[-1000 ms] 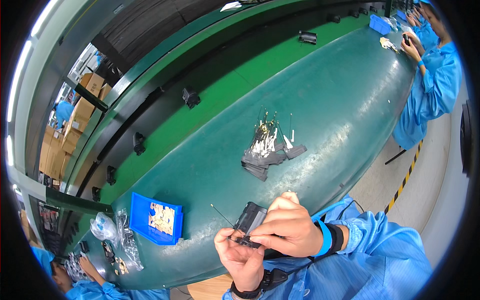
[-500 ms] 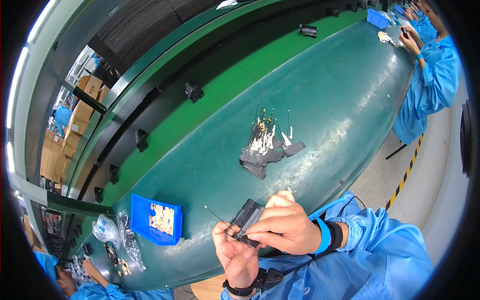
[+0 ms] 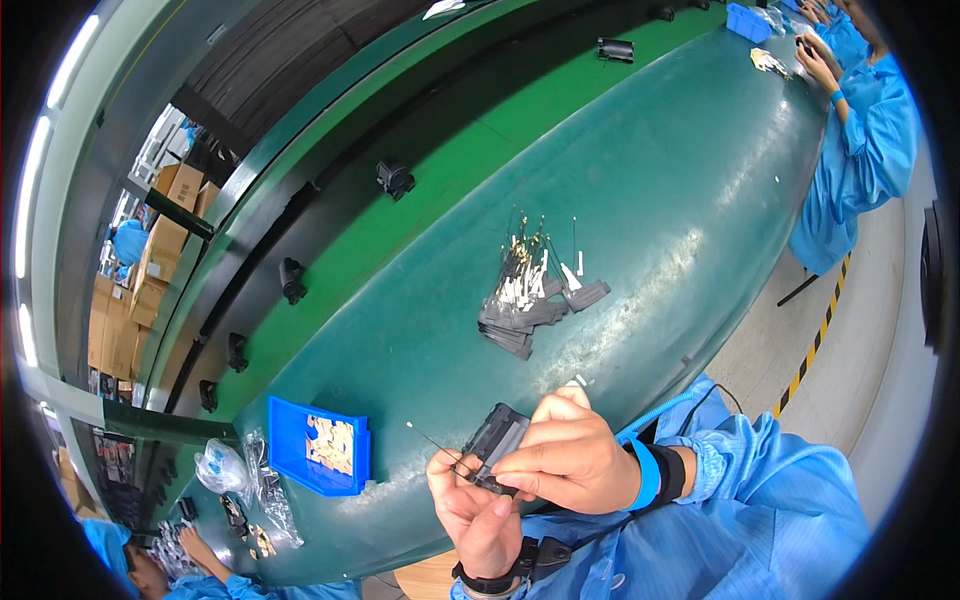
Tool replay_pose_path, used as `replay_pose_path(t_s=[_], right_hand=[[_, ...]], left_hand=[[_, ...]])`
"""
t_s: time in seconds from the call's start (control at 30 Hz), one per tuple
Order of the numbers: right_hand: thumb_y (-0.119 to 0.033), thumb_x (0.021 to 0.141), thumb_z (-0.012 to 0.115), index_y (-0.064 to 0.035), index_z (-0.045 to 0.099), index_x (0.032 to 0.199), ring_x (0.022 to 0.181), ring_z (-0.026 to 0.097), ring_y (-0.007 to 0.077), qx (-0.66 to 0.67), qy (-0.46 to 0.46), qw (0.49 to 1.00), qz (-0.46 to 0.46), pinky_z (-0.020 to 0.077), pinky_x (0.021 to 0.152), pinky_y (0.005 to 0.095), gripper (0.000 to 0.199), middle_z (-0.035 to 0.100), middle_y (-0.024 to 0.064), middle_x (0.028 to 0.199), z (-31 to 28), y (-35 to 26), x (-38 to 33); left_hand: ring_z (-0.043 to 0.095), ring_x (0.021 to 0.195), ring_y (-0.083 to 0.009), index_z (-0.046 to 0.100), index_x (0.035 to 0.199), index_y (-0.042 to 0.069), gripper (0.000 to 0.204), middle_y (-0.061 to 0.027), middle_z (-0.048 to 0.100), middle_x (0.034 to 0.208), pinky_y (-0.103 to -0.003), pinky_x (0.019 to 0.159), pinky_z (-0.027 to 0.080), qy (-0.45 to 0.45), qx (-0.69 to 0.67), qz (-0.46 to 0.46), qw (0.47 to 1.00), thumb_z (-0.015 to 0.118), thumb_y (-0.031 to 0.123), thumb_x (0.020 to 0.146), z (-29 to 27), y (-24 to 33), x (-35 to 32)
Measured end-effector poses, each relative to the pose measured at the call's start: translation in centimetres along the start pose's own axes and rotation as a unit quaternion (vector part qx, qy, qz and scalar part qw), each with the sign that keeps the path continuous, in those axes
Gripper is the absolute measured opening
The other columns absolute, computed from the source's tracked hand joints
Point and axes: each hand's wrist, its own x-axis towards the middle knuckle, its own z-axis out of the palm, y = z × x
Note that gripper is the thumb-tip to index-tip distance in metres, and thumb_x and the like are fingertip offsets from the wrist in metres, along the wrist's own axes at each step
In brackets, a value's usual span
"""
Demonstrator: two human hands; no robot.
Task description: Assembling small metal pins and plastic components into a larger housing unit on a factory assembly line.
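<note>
My left hand (image 3: pixel 478 508) and my right hand (image 3: pixel 565 455) meet at the near edge of the dark green bench (image 3: pixel 650 200). Together they hold a small black rectangular part (image 3: pixel 494 441). A thin wire with a pale tip (image 3: pixel 432 440) sticks out of the part toward the left. My right hand's fingers pinch the part's near end, and my left thumb presses beside them. Farther out on the bench lies a pile of similar dark flat parts with thin wires and white tabs (image 3: pixel 532 288), apart from both hands.
A blue tray (image 3: pixel 290 450) with small pale pieces sits to my left. Clear plastic bags (image 3: pixel 235 470) lie beyond it, near another person's hands (image 3: pixel 190 548). A person in blue (image 3: pixel 860 150) works at the bench's far right end. Cardboard boxes (image 3: pixel 165 235) stand behind.
Both hands keep hold of the black part and have shifted only slightly. The view has drifted a little, so the pile and tray sit marginally lower in the picture.
</note>
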Motion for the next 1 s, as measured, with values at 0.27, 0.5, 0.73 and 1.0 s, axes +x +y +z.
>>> replay_pose_path(t_s=[0.27, 0.5, 0.73, 1.0], right_hand=[[-0.013, 0.073, 0.066, -0.014, 0.068, 0.078, 0.069, 0.049, 0.0141, -0.002, 0.021, 1.0, 0.009, 0.0287, 0.07, 0.0318, 0.005, 0.059, -0.006, 0.068, 0.02, -0.08, -0.19], [-0.013, 0.072, 0.066, -0.0139, 0.069, 0.078, 0.069, 0.049, 0.0143, 0.01, 0.036, 0.999, 0.013, 0.0286, 0.07, 0.0314, 0.006, 0.058, -0.0065, 0.066, 0.14, -0.21, -0.24], [-0.016, 0.071, 0.069, -0.0145, 0.069, 0.079, 0.07, 0.047, 0.0148, 0.001, 0.033, 0.999, 0.011, 0.0292, 0.071, 0.0315, 0.007, 0.059, -0.006, 0.068, -0.14, -0.36, -0.17], [-0.017, 0.071, 0.07, -0.0148, 0.069, 0.08, 0.07, 0.046, 0.0149, 0.001, 0.04, 0.999, 0.006, 0.0294, 0.071, 0.0318, 0.01, 0.058, -0.0065, 0.068, 0.01, -0.31, -0.23]], left_hand=[[0.059, 0.087, -0.0241, 0.029, 0.121, 0.007, 0.062, -0.0121, 0.05, 0.111, -0.033, 0.06, 0.053, -0.003, -0.008, -0.005, 1.0, 0.061, -0.005, 0.07, -0.16, 0.34, -0.06], [0.059, 0.086, -0.0254, 0.028, 0.122, 0.006, 0.063, -0.0132, 0.048, 0.113, -0.034, 0.061, 0.053, 0.003, -0.016, -0.002, 1.0, 0.061, -0.005, 0.07, 0.51, 0.66, 0.03], [0.056, 0.089, -0.0222, 0.033, 0.12, 0.005, 0.064, -0.0092, 0.047, 0.108, -0.034, 0.067, 0.05, 0.005, 0.025, 0.022, 0.999, 0.066, -0.005, 0.067, 0.49, 0.24, -0.09], [0.053, 0.093, -0.0196, 0.033, 0.119, 0.005, 0.064, -0.0083, 0.047, 0.106, -0.033, 0.072, 0.048, 0.015, 0.032, 0.041, 0.999, 0.068, -0.004, 0.067, 0.48, 0.04, -0.02]])
